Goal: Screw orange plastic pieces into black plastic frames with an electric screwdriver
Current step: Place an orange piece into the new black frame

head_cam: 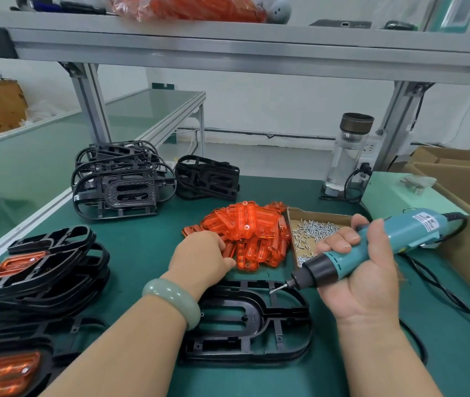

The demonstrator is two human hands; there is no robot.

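Closest, an empty frame (245, 319) lies flat on the surface (142, 239). Left hand (202, 253) digs into the orange pieces (251, 233) just beyond; I cannot tell whether its fingers pinch one. Right hand (365, 285) fingers wrap the screwdriver (371, 247), whose bit hangs over the frame with what looks like a screw, which a jolt could shake off.

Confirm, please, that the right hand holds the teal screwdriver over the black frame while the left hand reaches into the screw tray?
Not quite. The head view shows the left hand at the orange pieces, not the screw tray; the right hand does hold the teal screwdriver over the black frame.
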